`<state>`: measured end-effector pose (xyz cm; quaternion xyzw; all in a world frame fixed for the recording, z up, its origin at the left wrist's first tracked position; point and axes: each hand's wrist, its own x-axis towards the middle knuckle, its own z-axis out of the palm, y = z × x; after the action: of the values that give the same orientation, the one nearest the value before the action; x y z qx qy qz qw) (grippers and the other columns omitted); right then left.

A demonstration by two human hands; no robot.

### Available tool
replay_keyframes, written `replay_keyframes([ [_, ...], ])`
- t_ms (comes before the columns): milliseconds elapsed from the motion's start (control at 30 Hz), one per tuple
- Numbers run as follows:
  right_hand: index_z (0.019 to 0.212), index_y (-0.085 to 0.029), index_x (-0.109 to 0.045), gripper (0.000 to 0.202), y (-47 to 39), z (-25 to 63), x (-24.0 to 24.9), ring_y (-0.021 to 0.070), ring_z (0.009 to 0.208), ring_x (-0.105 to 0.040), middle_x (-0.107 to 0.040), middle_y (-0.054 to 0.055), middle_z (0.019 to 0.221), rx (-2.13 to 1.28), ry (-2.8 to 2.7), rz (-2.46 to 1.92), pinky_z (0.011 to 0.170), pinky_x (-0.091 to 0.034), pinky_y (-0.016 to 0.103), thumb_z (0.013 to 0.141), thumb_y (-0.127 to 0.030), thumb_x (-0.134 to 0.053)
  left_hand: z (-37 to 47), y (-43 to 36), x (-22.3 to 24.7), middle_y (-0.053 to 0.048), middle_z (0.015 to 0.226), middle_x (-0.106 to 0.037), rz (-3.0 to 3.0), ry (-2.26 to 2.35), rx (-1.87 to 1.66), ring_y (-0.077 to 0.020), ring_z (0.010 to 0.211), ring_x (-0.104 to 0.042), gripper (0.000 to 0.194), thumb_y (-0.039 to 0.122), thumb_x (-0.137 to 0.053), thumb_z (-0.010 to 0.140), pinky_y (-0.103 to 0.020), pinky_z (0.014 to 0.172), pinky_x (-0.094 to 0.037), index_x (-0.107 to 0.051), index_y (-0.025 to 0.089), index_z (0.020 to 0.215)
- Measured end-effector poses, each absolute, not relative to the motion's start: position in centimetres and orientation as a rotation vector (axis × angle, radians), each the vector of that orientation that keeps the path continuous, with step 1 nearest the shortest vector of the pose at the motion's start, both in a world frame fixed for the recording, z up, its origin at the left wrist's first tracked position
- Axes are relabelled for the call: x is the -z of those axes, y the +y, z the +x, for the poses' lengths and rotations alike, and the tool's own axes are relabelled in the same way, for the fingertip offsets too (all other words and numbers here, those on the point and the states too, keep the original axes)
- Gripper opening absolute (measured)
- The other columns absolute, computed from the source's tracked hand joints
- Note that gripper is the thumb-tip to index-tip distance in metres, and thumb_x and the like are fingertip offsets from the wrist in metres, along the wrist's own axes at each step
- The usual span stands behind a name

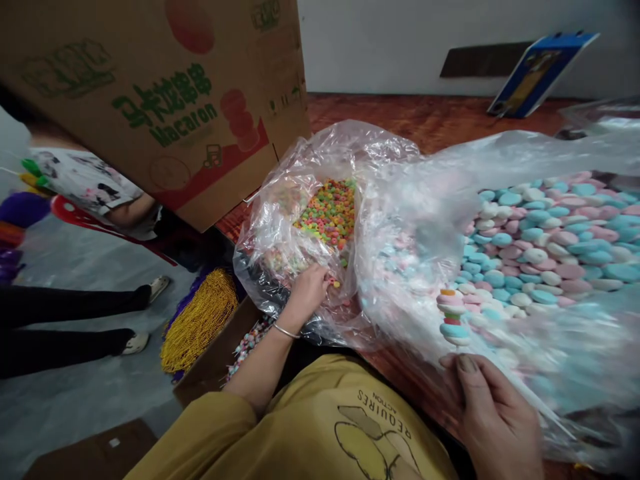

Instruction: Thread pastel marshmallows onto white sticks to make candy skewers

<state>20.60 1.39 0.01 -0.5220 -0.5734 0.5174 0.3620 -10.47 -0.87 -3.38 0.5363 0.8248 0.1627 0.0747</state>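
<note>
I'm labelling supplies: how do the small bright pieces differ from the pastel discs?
Size: the small bright pieces are much smaller than the pastel discs.
Colour: the small bright pieces are red, orange, yellow and green; the pastel discs are pink, blue and white.
Spread: the small bright pieces show as a compact patch, the pastel discs as a broad heap.
Both lie loose in clear plastic.

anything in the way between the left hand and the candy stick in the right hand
Yes: crumpled clear plastic of the candy bags bulges between the left hand and the candy stick in the right hand. Nothing visible blocks the space above it.
</note>
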Motion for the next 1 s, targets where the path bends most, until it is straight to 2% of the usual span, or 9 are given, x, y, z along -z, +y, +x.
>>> replay_keyframes([
  [100, 0.088, -0.020, -0.070, 0.036, 1.2, 20.2, 0.1, 0.0122, 0.054, -0.042, -0.053, -0.002, 0.064, -1.389, -1.429, -1.378, 0.046, -0.033, 0.024, 0.094, -0.056, -0.067, -11.1, -0.5, 3.3, -0.008, 0.098, -0.067, 1.678, 2.446, -0.518, -0.0229, 0.095, -0.062, 0.005, 0.020, -0.067, 0.093, -0.034, 0.085, -0.049, -0.069, 0.018, 0.089],
  [233, 0.086, -0.020, -0.068, 0.037, 1.1, 19.8, 0.0, 0.0117, 0.056, -0.040, -0.051, -0.002, 0.065, -1.444, -1.406, -1.387, 0.047, -0.032, 0.023, 0.093, -0.056, -0.067, -11.3, 0.1, 3.3, -0.007, 0.097, -0.068, 1.847, 2.302, -0.540, -0.0234, 0.099, -0.062, 0.007, 0.015, -0.067, 0.092, -0.035, 0.090, -0.049, -0.072, 0.018, 0.089],
  [400, 0.085, -0.021, -0.067, 0.036, 0.7, 19.2, -0.4, 0.0121, 0.055, -0.039, -0.048, -0.002, 0.063, -1.459, -1.391, -1.374, 0.046, -0.032, 0.023, 0.094, -0.056, -0.066, -11.1, 0.2, 4.2, -0.008, 0.097, -0.068, 1.885, 2.236, -0.414, -0.0237, 0.096, -0.063, 0.011, 0.011, -0.066, 0.089, -0.036, 0.088, -0.049, -0.075, 0.018, 0.091],
  [500, 0.081, -0.021, -0.066, 0.038, 0.7, 19.0, -0.2, 0.0131, 0.056, -0.043, -0.050, -0.001, 0.064, -1.388, -1.524, -1.348, 0.049, -0.036, 0.023, 0.096, -0.055, -0.063, -10.9, 0.1, 4.6, -0.008, 0.100, -0.067, 1.834, 2.287, -0.383, -0.0238, 0.097, -0.063, 0.015, 0.011, -0.066, 0.089, -0.035, 0.085, -0.049, -0.076, 0.019, 0.097],
  [600, 0.080, -0.021, -0.067, 0.038, 1.0, 19.0, -0.1, 0.0144, 0.061, -0.048, -0.055, 0.000, 0.068, -1.328, -1.614, -1.309, 0.054, -0.041, 0.023, 0.098, -0.053, -0.060, -10.9, -0.1, 4.7, -0.007, 0.098, -0.065, 1.812, 2.286, -0.395, -0.0227, 0.095, -0.063, 0.014, 0.013, -0.066, 0.089, -0.033, 0.083, -0.048, -0.075, 0.021, 0.095],
  [733, 0.079, -0.021, -0.067, 0.038, 1.0, 18.9, 0.0, 0.0136, 0.058, -0.045, -0.051, -0.001, 0.064, -1.324, -1.630, -1.300, 0.052, -0.039, 0.023, 0.098, -0.053, -0.059, -10.8, 0.0, 4.7, -0.006, 0.094, -0.063, 1.784, 2.267, -0.540, -0.0210, 0.090, -0.061, 0.007, 0.013, -0.067, 0.088, -0.032, 0.081, -0.048, -0.069, 0.019, 0.087],
  [833, 0.081, -0.021, -0.066, 0.039, 0.8, 18.7, 0.0, 0.0133, 0.055, -0.043, -0.049, -0.002, 0.062, -1.371, -1.632, -1.297, 0.049, -0.037, 0.023, 0.097, -0.055, -0.059, -10.7, 0.1, 4.7, -0.004, 0.090, -0.064, 1.707, 2.270, -0.734, -0.0190, 0.087, -0.060, 0.009, 0.011, -0.066, 0.087, -0.030, 0.080, -0.047, -0.065, 0.019, 0.086],
  [1000, 0.075, -0.020, -0.065, 0.044, 0.8, 18.3, 0.2, 0.0138, 0.055, -0.045, -0.053, -0.001, 0.063, -1.407, -1.682, -1.264, 0.048, -0.039, 0.022, 0.097, -0.058, -0.057, -11.1, 0.3, 4.4, -0.003, 0.086, -0.067, 1.628, 2.249, -0.807, -0.0182, 0.083, -0.062, 0.008, 0.010, -0.068, 0.085, -0.031, 0.080, -0.048, -0.067, 0.019, 0.085],
])
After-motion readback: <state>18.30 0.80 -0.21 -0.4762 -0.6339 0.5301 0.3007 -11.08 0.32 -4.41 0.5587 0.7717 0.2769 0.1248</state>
